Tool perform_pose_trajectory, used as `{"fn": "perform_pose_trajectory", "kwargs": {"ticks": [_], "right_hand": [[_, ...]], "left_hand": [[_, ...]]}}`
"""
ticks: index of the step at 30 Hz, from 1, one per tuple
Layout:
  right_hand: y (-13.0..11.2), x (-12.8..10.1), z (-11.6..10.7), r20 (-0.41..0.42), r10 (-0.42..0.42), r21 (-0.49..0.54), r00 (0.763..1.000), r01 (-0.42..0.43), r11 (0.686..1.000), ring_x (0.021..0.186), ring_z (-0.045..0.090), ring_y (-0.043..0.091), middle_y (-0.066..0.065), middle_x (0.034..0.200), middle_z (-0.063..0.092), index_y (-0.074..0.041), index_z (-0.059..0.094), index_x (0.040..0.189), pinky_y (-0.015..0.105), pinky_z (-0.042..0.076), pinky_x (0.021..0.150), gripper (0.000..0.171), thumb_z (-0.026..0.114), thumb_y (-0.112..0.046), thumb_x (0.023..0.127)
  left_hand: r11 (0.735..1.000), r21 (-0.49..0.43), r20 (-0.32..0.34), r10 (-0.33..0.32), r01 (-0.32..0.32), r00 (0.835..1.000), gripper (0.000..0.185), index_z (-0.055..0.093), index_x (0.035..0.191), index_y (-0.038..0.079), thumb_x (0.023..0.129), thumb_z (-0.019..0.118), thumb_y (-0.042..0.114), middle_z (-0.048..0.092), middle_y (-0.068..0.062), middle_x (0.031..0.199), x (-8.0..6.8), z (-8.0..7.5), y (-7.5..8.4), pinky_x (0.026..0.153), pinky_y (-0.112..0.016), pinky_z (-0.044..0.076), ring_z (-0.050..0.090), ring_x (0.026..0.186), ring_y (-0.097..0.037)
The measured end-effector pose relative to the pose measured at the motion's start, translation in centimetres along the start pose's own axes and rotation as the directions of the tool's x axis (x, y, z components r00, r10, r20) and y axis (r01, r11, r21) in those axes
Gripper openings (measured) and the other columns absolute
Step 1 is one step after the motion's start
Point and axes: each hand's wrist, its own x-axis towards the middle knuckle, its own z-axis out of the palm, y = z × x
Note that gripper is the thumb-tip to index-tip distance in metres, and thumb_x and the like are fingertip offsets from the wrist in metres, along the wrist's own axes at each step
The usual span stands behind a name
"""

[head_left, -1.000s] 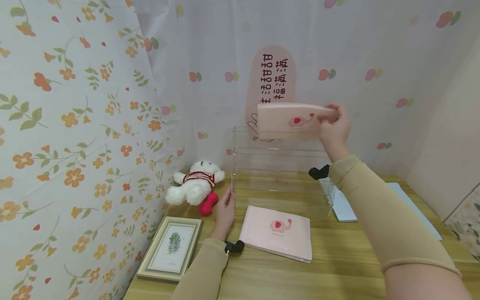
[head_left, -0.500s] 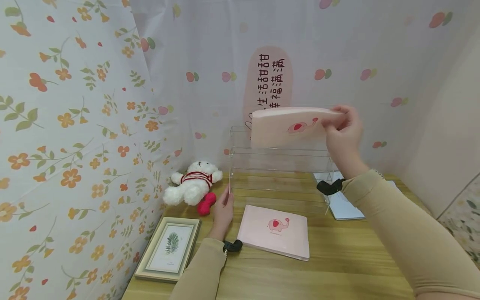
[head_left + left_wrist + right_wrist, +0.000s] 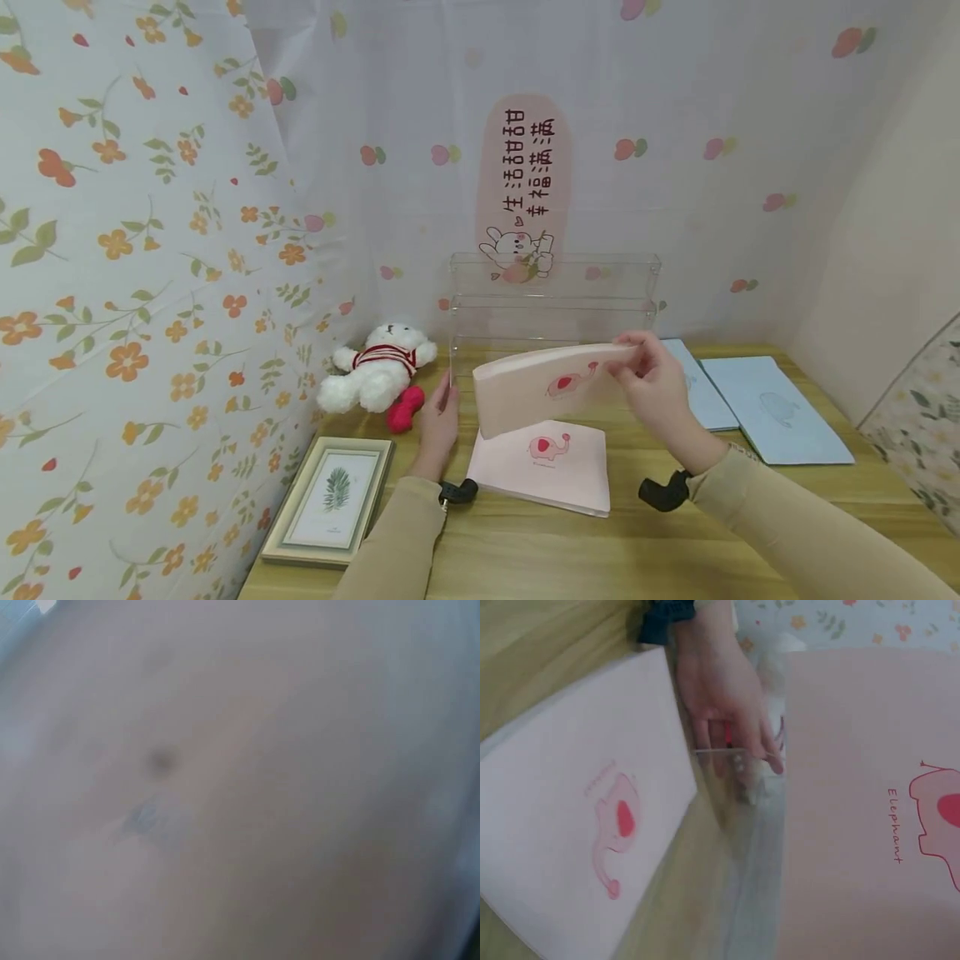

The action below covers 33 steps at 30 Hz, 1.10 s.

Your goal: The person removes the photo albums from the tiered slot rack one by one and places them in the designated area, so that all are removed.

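The right hand [image 3: 656, 387] pinches the right end of a pink booklet [image 3: 540, 390], holding it upright just above a second pink booklet [image 3: 543, 467] lying flat on the wooden table [image 3: 675, 550]. The left hand [image 3: 437, 421] touches the left front edge of the clear acrylic rack [image 3: 551, 312], fingers fairly straight; behind stands a floral curtain [image 3: 150, 208]. The held booklet shows a red elephant and the word "Elephant".

We get soft, even light in the head view, bright w/ only faint shadows on the counter [image 3: 675, 542]; walls bow at the edges, wide-lens distortion. Left wrist view is total blur, pinkish-grey, nothing readable. Right wrist view is mildly soft; we can read "Elephant" on the pink booklet [image 3: 870, 825].
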Motion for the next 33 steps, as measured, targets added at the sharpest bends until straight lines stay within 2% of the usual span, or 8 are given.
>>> {"fn": "perform_pose_trajectory", "kwargs": {"ticks": [4, 7, 13, 18, 23, 27, 29, 33], "right_hand": [[0.5, -2.0, 0.9, 0.088, 0.054, -0.009, 0.995, -0.054, 0.999, 0.084, 0.063, 0.018, 0.022, 0.101, 0.071, -0.003, 0.064, 0.126, 0.019, 0.056, 0.067, 0.029, 0.075, 0.003, 0.100], [0.7, -3.2, 1.1, 0.161, 0.123, -0.007, 0.979, -0.124, 0.992, 0.093, 0.063, 0.025, 0.023, 0.109, 0.071, -0.003, 0.063, 0.127, 0.021, 0.058, 0.073, 0.030, 0.074, 0.005, 0.100], [0.9, -5.2, 1.3, 0.249, 0.258, -0.051, 0.934, -0.254, 0.966, 0.088, 0.055, 0.022, 0.013, 0.092, 0.059, -0.006, 0.064, 0.127, 0.024, 0.050, 0.067, 0.031, 0.077, 0.000, 0.099], [1.0, -6.5, 1.7, 0.283, 0.291, -0.057, 0.914, -0.287, 0.956, 0.103, 0.063, 0.026, 0.015, 0.109, 0.069, -0.006, 0.067, 0.124, 0.027, 0.055, 0.079, 0.030, 0.079, 0.002, 0.097], [1.2, -7.7, 1.8, 0.309, 0.311, -0.090, 0.899, -0.298, 0.950, 0.109, 0.066, 0.027, 0.016, 0.119, 0.072, -0.006, 0.068, 0.119, 0.029, 0.056, 0.086, 0.030, 0.079, 0.005, 0.094], [1.6, -8.1, 1.3, 0.384, 0.274, -0.109, 0.882, -0.251, 0.962, 0.112, 0.063, 0.026, 0.012, 0.121, 0.071, -0.008, 0.068, 0.115, 0.033, 0.055, 0.092, 0.030, 0.077, 0.008, 0.091], [1.9, -7.8, 0.9, 0.448, 0.222, -0.134, 0.866, -0.180, 0.975, 0.111, 0.062, 0.025, 0.008, 0.118, 0.071, -0.011, 0.068, 0.112, 0.034, 0.055, 0.092, 0.031, 0.078, 0.008, 0.089], [2.5, -7.1, 0.1, 0.599, 0.128, -0.164, 0.791, -0.036, 0.986, 0.105, 0.062, 0.021, 0.002, 0.113, 0.070, -0.015, 0.066, 0.110, 0.029, 0.057, 0.085, 0.032, 0.084, 0.001, 0.088]], "left_hand": [[1.000, -0.013, 0.005, -0.017, 0.018, 1.000, 0.048, 0.058, 0.161, 0.018, 0.113, 0.062, 0.019, 0.060, -0.014, 0.163, -0.1, -0.2, 0.0, 0.128, -0.054, 0.047, 0.055, 0.153, -0.037], [1.000, -0.008, 0.001, -0.022, 0.022, 1.000, 0.048, 0.058, 0.161, 0.017, 0.113, 0.062, 0.017, 0.059, -0.014, 0.163, -0.2, -0.1, -0.1, 0.128, -0.054, 0.047, 0.055, 0.154, -0.037], [1.000, -0.001, 0.008, -0.030, 0.030, 1.000, 0.048, 0.058, 0.161, 0.016, 0.113, 0.062, 0.019, 0.057, -0.015, 0.165, -0.2, -0.2, 0.2, 0.129, -0.055, 0.046, 0.052, 0.156, -0.037], [1.000, 0.018, -0.003, 0.003, -0.003, 1.000, 0.046, 0.060, 0.159, 0.013, 0.113, 0.062, 0.018, 0.059, -0.019, 0.162, 0.0, -0.3, 0.4, 0.127, -0.056, 0.047, 0.055, 0.153, -0.039], [1.000, 0.023, 0.003, -0.015, 0.015, 1.000, 0.047, 0.060, 0.159, 0.014, 0.113, 0.062, 0.019, 0.059, -0.017, 0.163, 0.0, -0.3, 0.2, 0.128, -0.056, 0.046, 0.055, 0.154, -0.039], [0.999, 0.024, 0.000, -0.029, 0.029, 1.000, 0.047, 0.060, 0.160, 0.016, 0.113, 0.062, 0.019, 0.059, -0.016, 0.163, -0.1, -0.2, 0.1, 0.129, -0.055, 0.046, 0.054, 0.155, -0.038], [0.999, 0.030, 0.000, -0.031, 0.031, 1.000, 0.047, 0.060, 0.160, 0.017, 0.113, 0.062, 0.021, 0.059, -0.015, 0.163, 0.0, -0.1, 0.1, 0.129, -0.055, 0.045, 0.053, 0.155, -0.037], [0.999, 0.017, 0.002, -0.029, 0.029, 1.000, 0.047, 0.060, 0.160, 0.018, 0.113, 0.062, 0.023, 0.059, -0.014, 0.163, 0.0, -0.2, 0.3, 0.130, -0.055, 0.045, 0.053, 0.155, -0.037]]}}
